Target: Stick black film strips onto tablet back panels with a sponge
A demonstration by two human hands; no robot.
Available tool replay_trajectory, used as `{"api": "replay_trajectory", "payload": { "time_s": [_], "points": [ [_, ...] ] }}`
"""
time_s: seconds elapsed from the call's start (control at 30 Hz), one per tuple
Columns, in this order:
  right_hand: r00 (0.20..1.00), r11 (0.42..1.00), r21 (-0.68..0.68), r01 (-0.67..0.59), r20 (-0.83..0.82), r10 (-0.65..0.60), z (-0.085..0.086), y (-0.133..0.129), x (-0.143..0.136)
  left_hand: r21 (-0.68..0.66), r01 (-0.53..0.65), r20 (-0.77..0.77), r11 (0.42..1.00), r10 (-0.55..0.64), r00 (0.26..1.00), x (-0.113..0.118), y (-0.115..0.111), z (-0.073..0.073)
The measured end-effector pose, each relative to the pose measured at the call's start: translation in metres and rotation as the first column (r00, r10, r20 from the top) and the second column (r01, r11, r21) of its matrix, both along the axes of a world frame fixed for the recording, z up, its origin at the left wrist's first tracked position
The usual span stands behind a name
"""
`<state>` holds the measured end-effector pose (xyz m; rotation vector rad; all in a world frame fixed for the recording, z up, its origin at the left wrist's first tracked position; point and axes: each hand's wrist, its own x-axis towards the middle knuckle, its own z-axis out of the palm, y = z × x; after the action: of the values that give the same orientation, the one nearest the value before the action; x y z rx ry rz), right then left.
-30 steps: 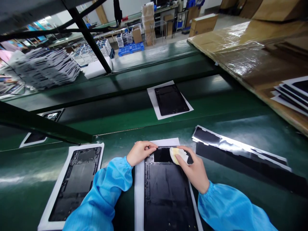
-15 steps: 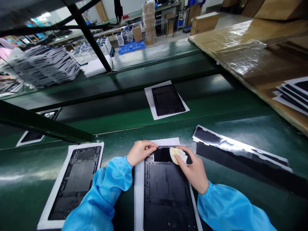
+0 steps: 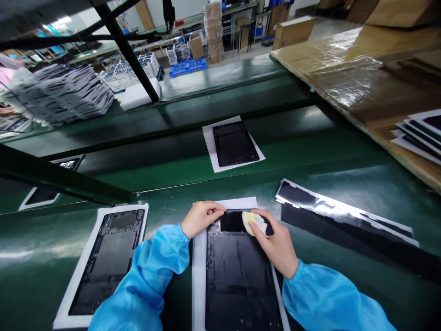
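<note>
Right here at the bottom centre, a black panel (image 3: pixel 241 285) lies flat on a white sheet (image 3: pixel 199 289), running out of the frame. Blue sleeves (image 3: pixel 148 271) reach in from both sides. At the panel's upper edge, the left hand (image 3: pixel 201 219) has thumb and forefinger tips together; whether anything sits between them, I can't tell. And there's the right hand (image 3: pixel 280 246), fingers and thumb clamped on a white-and-yellow pad (image 3: pixel 250 222), right at a glossy black rectangle (image 3: pixel 230 221) near the panel's top. Over at the lower left, a second panel (image 3: pixel 112 257) rests on its own white sheet; at right of centre, silver-and-black strips (image 3: pixel 330 211) slant across the green bench (image 3: pixel 165 207). Farther up, just above centre, a third panel (image 3: pixel 236 143) lies on a skewed white sheet. Brown cardboard (image 3: pixel 358 99) fills the upper right, bearing a small stack of sheets (image 3: pixel 418 131) at the edge. Upper left, it's a big, uneven pile (image 3: pixel 69 99), with a person's pink clothing (image 3: pixel 7 75) just beside it, and beyond, near top centre, a blue pallet (image 3: pixel 188 67).
</note>
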<state>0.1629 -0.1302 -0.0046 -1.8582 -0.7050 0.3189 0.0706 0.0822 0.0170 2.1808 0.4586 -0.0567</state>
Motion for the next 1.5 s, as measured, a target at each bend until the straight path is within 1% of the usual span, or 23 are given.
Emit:
{"api": "replay_trajectory", "payload": {
  "time_s": [0.4,0.6,1.0,1.2,1.33,1.5],
  "points": [
    [1.0,1.0,-0.021,0.002,0.014,-0.002,-0.0003,0.0007,0.0,0.014,0.007,0.018,1.0,-0.007,1.0,0.0002,-0.0006,0.001],
    [1.0,0.999,-0.033,0.001,-0.01,-0.001,0.0015,0.0008,-0.0003,0.024,0.01,0.018,1.0,-0.01,1.0,0.0005,-0.0012,0.0023],
    [1.0,1.0,-0.019,-0.003,0.018,0.003,0.0016,0.0003,0.0,0.036,0.021,0.022,0.999,-0.022,1.0,0.0008,-0.0003,0.003],
    [1.0,0.999,-0.033,-0.004,0.017,0.005,0.0022,0.0009,-0.0001,0.034,0.02,0.021,0.999,-0.02,1.0,0.0012,-0.0005,0.0034],
    [1.0,1.0,-0.016,-0.002,0.024,0.002,0.0015,0.0007,-0.0001,0.034,0.02,0.03,0.999,-0.021,0.999,0.001,-0.0009,0.0031],
    [1.0,1.0,-0.013,-0.004,0.029,0.005,0.0001,0.0013,0.0,0.059,0.032,0.038,0.998,-0.035,0.999,0.0008,-0.0007,0.0022]
  ]
}}
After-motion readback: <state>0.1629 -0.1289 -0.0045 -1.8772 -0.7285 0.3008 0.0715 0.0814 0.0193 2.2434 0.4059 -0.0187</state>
